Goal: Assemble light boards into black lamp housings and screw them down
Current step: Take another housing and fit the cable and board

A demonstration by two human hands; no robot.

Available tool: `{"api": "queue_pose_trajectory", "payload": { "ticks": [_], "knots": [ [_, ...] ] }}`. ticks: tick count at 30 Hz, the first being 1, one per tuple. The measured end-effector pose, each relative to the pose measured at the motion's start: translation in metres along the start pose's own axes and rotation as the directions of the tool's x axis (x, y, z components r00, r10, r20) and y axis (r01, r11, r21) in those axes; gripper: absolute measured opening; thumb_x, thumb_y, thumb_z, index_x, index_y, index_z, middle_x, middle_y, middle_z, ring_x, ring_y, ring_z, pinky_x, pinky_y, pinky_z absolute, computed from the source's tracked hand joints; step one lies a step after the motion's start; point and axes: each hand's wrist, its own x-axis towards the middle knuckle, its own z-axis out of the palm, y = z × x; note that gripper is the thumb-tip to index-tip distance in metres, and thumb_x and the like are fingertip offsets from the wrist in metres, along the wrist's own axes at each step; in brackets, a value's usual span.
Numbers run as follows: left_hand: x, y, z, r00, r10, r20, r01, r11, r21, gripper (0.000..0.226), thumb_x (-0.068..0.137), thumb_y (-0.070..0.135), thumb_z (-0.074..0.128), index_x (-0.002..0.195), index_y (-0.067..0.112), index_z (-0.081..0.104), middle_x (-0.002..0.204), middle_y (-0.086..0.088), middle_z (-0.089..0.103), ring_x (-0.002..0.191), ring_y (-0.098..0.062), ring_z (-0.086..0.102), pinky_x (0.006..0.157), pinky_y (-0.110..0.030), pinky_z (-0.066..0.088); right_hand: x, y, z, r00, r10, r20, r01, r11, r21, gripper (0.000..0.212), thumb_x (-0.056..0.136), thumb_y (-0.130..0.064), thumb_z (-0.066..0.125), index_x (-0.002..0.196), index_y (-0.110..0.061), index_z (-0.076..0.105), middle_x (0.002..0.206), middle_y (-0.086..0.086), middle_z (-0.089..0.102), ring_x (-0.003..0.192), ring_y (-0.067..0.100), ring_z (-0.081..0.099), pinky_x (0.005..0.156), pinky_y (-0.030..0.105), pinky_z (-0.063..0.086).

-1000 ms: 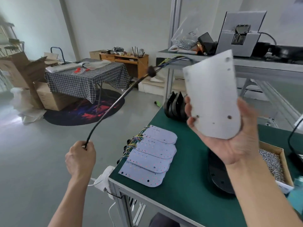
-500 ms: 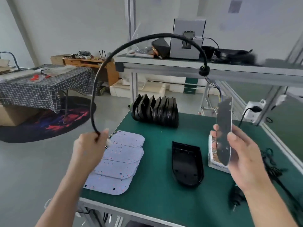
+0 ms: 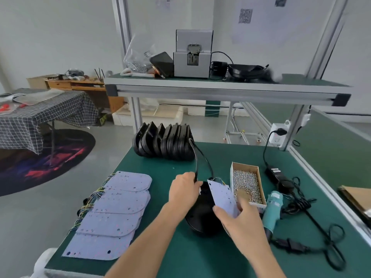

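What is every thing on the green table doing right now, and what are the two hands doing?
Left hand: pinching the thin black cable.
Right hand: holding the white light board tilted over the black lamp housing.
Black lamp housing: lying open side up.
Row of black housings: standing on edge.
Cardboard box of silver screws: open.
Teal electric screwdriver: lying untouched.
Four white boards: overlapping, flat.

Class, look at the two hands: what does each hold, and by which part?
Left hand grips the black cable near its lower end; right hand holds the light board by its near edge.
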Motion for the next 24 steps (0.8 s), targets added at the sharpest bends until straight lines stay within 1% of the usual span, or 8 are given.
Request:
{"api": "queue_pose_trajectory", "payload": {
  "ticks": [2,4,6,8,10,13,21,24],
  "knots": [
    [0.003,-0.003,0.004,1.0,0.016,0.009,-0.017,0.998,0.057,0.031,0.098,0.032,0.066,0.087,0.004,0.064,0.087,-0.014,0.071,0.086,-0.039,0.065,0.079,-0.045,0.054,-0.003,0.006,0.004,1.0,0.024,-0.008,-0.025,0.999,-0.022,0.068,0.068,-0.062,0.075,0.121,-0.022,0.059,0.12,0.004,0.063,0.115,0.024,0.058,0.101,0.048,0.05],
    [0.005,-0.005,0.008,1.0,0.026,0.018,-0.027,0.995,0.1,0.031,0.098,0.035,0.066,0.089,0.006,0.067,0.088,-0.011,0.072,0.087,-0.037,0.066,0.078,-0.042,0.054,-0.006,0.008,0.008,0.997,0.053,-0.054,-0.055,0.997,-0.05,0.072,0.072,-0.059,0.077,0.13,-0.022,0.057,0.126,0.004,0.057,0.123,0.023,0.052,0.106,0.047,0.046],
    [0.006,-0.006,0.01,0.999,0.047,0.002,-0.047,0.984,0.173,0.031,0.097,0.04,0.065,0.088,0.01,0.069,0.088,-0.007,0.072,0.087,-0.034,0.066,0.074,-0.037,0.051,-0.009,0.008,0.013,0.993,0.077,-0.094,-0.084,0.994,-0.071,0.067,0.074,-0.056,0.078,0.129,-0.025,0.057,0.121,0.006,0.056,0.123,0.025,0.049,0.104,0.046,0.046],
    [0.009,-0.006,0.012,0.995,0.092,-0.028,-0.084,0.972,0.219,0.032,0.097,0.043,0.065,0.085,0.013,0.07,0.086,-0.003,0.073,0.086,-0.03,0.066,0.075,-0.035,0.046,-0.01,0.008,0.017,0.992,0.081,-0.097,-0.091,0.991,-0.1,0.062,0.072,-0.056,0.075,0.119,-0.018,0.061,0.109,0.012,0.061,0.115,0.033,0.053,0.098,0.047,0.049],
    [0.012,-0.006,0.014,0.993,0.112,-0.046,-0.098,0.967,0.237,0.033,0.097,0.045,0.064,0.083,0.016,0.072,0.085,0.001,0.074,0.087,-0.027,0.067,0.082,-0.035,0.045,-0.01,0.007,0.019,0.991,0.097,-0.09,-0.108,0.986,-0.13,0.063,0.072,-0.057,0.073,0.113,-0.011,0.061,0.104,0.016,0.064,0.111,0.038,0.055,0.095,0.046,0.05],
    [0.016,-0.008,0.018,0.991,0.117,-0.067,-0.094,0.957,0.273,0.033,0.098,0.046,0.061,0.083,0.019,0.072,0.088,0.005,0.074,0.091,-0.021,0.067,0.094,-0.035,0.04,-0.01,0.006,0.021,0.986,0.119,-0.113,-0.133,0.983,-0.125,0.058,0.072,-0.057,0.075,0.111,-0.016,0.06,0.105,0.011,0.06,0.113,0.033,0.052,0.096,0.046,0.048],
    [0.022,-0.019,0.022,0.976,0.192,-0.104,-0.135,0.905,0.402,0.034,0.1,0.049,0.059,0.089,0.019,0.07,0.095,0.003,0.064,0.1,-0.021,0.054,0.087,-0.033,0.035,-0.01,0.01,0.022,0.981,0.139,-0.133,-0.153,0.983,-0.1,0.068,0.074,-0.055,0.077,0.128,-0.02,0.056,0.117,0.008,0.054,0.123,0.026,0.043,0.104,0.047,0.044],
    [0.023,-0.026,0.025,0.978,0.182,-0.099,-0.14,0.932,0.335,0.033,0.097,0.049,0.064,0.09,0.018,0.072,0.097,0.003,0.057,0.1,-0.022,0.052,0.082,-0.032,0.032,-0.011,0.013,0.022,0.983,0.123,-0.139,-0.138,0.985,-0.104,0.073,0.077,-0.052,0.078,0.139,-0.022,0.052,0.125,0.008,0.053,0.129,0.024,0.038,0.108,0.044,0.04]
  ]
}}
